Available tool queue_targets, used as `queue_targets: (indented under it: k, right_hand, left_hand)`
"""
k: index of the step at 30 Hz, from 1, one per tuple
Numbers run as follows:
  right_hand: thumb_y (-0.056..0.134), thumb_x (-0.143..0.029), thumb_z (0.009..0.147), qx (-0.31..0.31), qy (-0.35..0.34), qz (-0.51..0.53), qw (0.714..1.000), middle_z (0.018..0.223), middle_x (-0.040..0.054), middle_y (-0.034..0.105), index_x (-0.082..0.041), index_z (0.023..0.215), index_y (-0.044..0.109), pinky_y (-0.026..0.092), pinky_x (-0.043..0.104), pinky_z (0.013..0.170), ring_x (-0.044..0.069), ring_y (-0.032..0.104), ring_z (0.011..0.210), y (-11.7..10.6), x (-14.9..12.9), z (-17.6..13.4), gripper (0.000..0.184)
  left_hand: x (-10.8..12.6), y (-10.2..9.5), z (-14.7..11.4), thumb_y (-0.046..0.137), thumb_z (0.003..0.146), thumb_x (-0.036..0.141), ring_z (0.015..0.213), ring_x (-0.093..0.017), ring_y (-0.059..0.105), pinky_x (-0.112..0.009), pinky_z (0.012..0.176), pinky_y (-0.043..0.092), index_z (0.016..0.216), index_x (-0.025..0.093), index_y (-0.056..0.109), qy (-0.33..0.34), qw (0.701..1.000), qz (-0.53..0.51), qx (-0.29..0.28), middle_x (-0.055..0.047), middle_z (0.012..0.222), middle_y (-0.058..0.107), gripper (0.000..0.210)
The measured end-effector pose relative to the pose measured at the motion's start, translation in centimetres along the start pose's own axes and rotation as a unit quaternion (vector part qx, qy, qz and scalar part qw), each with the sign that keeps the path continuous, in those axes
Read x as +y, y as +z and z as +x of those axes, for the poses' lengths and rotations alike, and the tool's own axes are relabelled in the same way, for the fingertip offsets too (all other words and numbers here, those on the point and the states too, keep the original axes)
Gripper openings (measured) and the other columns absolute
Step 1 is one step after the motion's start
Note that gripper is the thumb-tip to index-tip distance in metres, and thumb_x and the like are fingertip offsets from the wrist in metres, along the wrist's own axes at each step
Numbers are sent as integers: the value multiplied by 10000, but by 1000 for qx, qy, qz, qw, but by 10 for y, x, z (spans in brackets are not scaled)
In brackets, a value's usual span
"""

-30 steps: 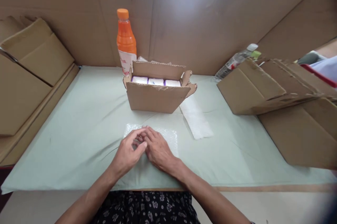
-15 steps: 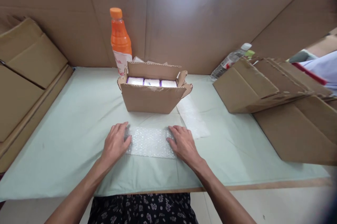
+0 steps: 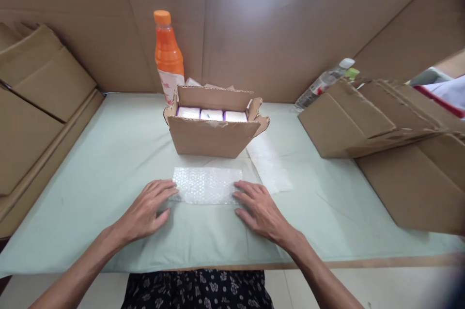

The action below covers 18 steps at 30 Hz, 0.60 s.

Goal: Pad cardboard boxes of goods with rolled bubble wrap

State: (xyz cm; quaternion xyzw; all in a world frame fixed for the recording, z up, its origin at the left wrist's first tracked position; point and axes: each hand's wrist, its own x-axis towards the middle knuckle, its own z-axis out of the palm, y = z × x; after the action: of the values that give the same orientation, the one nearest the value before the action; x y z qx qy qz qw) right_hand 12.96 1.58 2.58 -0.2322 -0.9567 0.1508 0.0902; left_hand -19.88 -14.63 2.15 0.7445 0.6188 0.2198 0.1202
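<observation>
A clear sheet of bubble wrap (image 3: 207, 186) lies flat on the pale green cloth, in front of a small cardboard box (image 3: 212, 138). My left hand (image 3: 147, 209) rests at its left edge, fingertips on the plastic, thumb apart and off the sheet. At the right edge, the fingers of my right hand (image 3: 259, 209) touch the wrap, spread and holding nothing. The box stands with its top flaps up and shows three white-topped packs (image 3: 211, 115) with purple edges inside.
Behind the box stands an orange drink bottle (image 3: 169, 59). A white sheet (image 3: 271, 166) lies right of the box. Cardboard boxes (image 3: 363, 117) sit at the right near a leaning clear bottle (image 3: 323, 85). More cardboard (image 3: 32, 91) borders the left, and a cardboard wall (image 3: 261, 23) closes the back.
The bubble wrap has shifted slightly away from me, toward the box. My left hand has moved left and nearer to me, its thumb coming off the wrap; my right hand has also drawn slightly nearer.
</observation>
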Motion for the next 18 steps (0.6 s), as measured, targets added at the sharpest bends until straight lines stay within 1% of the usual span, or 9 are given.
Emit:
queue_targets:
  k: [3, 5, 6, 8, 10, 11, 13, 16, 18]
  right_hand:
    - [529, -286, 975, 54, 61, 0, 997, 1397, 153, 594, -195, 1272, 613, 470, 491, 1007, 287, 558, 1262, 1, -9, 8, 322]
    - [502, -260, 986, 73, 54, 2, 996, 1440, 164, 561, -184, 1332, 582, 461, 484, 1036, 281, 529, 1304, 4, -22, 27, 363]
    - [506, -239, 980, 62, 33, 6, 998, 1465, 168, 539, -178, 1355, 571, 453, 481, 1051, 280, 510, 1328, 8, -29, 38, 385]
    - [531, -216, 961, 12, -18, 16, 1000, 1490, 154, 524, -185, 1365, 575, 441, 476, 1071, 272, 484, 1362, 20, -36, 55, 408]
    - [552, -223, 953, -33, -42, 20, 998, 1485, 126, 541, -212, 1347, 602, 427, 485, 1082, 268, 472, 1381, 31, -31, 58, 398]
    - [550, -232, 957, -35, -35, 18, 999, 1471, 116, 557, -222, 1322, 625, 423, 492, 1081, 270, 471, 1385, 35, -24, 54, 373]
    - [522, -254, 974, 16, 20, 10, 1000, 1418, 117, 601, -222, 1250, 674, 434, 499, 1059, 282, 508, 1347, 36, -4, 35, 316]
    - [479, -295, 994, 125, 130, 3, 984, 1232, 125, 696, -212, 1177, 700, 490, 462, 951, 278, 629, 1152, 25, 22, 2, 299]
    - [471, -310, 997, 145, 177, 2, 974, 1079, 102, 731, -205, 1208, 672, 510, 414, 853, 248, 677, 965, 20, 27, -7, 309]
  left_hand:
    - [12, 0, 7, 561, 892, 187, 1291, -290, 555, -487, 1061, 472, 1311, 222, 567, -9, 997, 7, 80, -126, 1337, 634, 421]
    - [25, 7, 23, 579, 917, 240, 1366, -307, 495, -513, 1118, 421, 1358, 207, 544, 4, 996, 12, 93, -147, 1406, 592, 444]
    - [30, 13, 32, 583, 922, 270, 1393, -315, 471, -525, 1142, 397, 1394, 198, 523, 7, 997, 7, 75, -155, 1440, 569, 481]
    - [33, 28, 45, 557, 938, 304, 1403, -321, 467, -541, 1160, 377, 1450, 183, 482, 4, 1000, -18, 10, -161, 1469, 551, 532]
    - [28, 39, 46, 517, 956, 304, 1401, -313, 476, -542, 1166, 373, 1475, 183, 461, -6, 998, -56, -42, -152, 1485, 544, 536]
    - [23, 42, 42, 500, 965, 301, 1401, -302, 478, -529, 1165, 379, 1480, 196, 457, -16, 996, -73, -50, -139, 1495, 538, 527]
    - [12, 40, 28, 483, 980, 305, 1372, -278, 510, -488, 1140, 414, 1456, 229, 483, -44, 995, -87, -16, -114, 1475, 562, 482]
    - [2, 30, 11, 497, 973, 330, 1141, -282, 638, -466, 980, 505, 1318, 216, 588, -122, 988, -28, 86, -118, 1237, 696, 375]
    - [3, 30, 12, 535, 943, 360, 991, -302, 654, -477, 879, 521, 1254, 182, 619, -173, 979, 34, 104, -123, 1076, 718, 368]
